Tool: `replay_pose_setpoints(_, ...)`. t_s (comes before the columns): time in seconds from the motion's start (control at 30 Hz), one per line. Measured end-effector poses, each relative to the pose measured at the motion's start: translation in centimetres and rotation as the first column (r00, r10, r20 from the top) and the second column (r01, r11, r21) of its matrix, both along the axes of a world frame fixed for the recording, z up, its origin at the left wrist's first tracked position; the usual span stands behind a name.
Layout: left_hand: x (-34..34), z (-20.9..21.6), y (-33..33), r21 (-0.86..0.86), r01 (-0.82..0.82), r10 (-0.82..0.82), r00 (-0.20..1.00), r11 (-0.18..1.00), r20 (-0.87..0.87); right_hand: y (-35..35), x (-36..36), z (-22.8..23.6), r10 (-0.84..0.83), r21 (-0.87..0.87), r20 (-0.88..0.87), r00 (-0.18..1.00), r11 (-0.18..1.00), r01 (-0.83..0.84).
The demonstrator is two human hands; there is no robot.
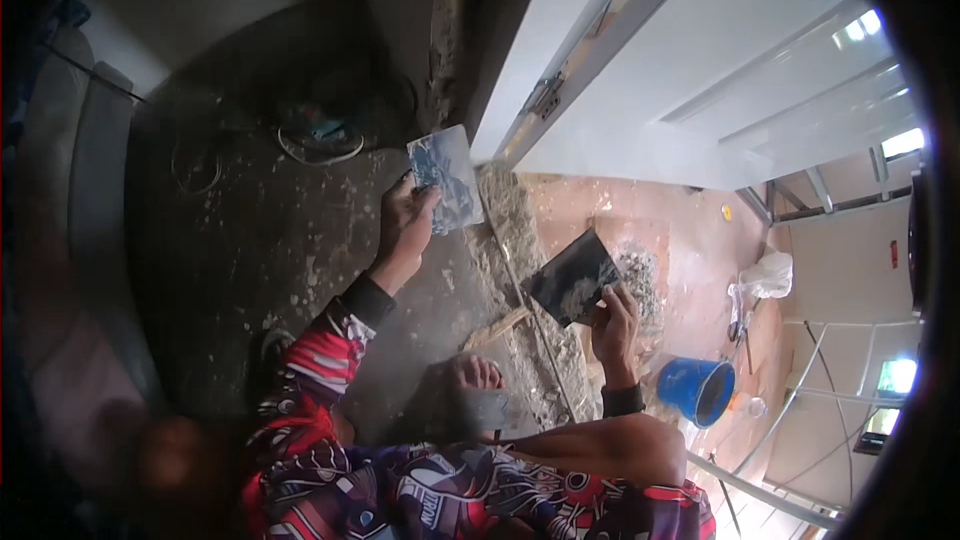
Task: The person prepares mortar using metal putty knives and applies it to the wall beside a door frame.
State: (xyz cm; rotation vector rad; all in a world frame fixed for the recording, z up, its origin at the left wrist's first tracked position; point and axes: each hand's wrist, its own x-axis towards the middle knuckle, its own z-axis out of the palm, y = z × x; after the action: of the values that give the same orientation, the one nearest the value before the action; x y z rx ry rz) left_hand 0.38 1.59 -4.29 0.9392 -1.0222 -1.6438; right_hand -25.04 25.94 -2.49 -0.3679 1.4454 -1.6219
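My left hand (408,225) grips a flat, pale grey rectangular plate (455,175) by its lower left edge, thumb on its face. Whitish and dark smears cover the plate. In my right hand (615,328) is a dark, flat rectangular plate (570,275), tilted, with a dull smear near its lower corner. The two plates are apart. Below them runs a rough, broken strip of floor (545,365) along the doorway. Just right of the dark plate, a grey crumbly heap (640,285) is partly hidden by that plate and my right hand.
A white door (660,80) stands at the upper right. On the right are a blue bucket (690,390), a white plastic bag (768,275) and thin metal rods (800,395). A corded tool (322,128) lies on the dark floor. A wood piece (497,328) lies near my foot (476,372).
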Motion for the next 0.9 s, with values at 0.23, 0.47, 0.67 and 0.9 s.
replay_pose_setpoints(0.23,0.0,-7.8,0.4,0.003,-0.090,0.086,0.964,0.996,0.251,0.9,0.0,0.4,-0.032,-0.012,0.112,0.993,0.999,0.033)
replay_pose_setpoints(0.47,-1.5,-13.0,-2.0,-0.024,-0.115,0.116,0.931,0.993,0.347,0.8,0.4,0.4,-0.016,-0.028,0.115,0.993,0.999,0.020)
replay_pose_setpoints(0.67,-3.7,-14.4,-2.9,0.026,-0.056,0.045,0.953,0.998,0.300,1.7,-0.1,0.2,-0.053,-0.002,0.111,0.992,0.999,0.053)
replay_pose_setpoints(0.9,-4.6,-17.2,-3.7,0.150,-0.132,0.086,0.956,0.980,0.280,1.8,-0.3,-0.2,-0.064,0.015,0.126,0.990,0.998,0.063)
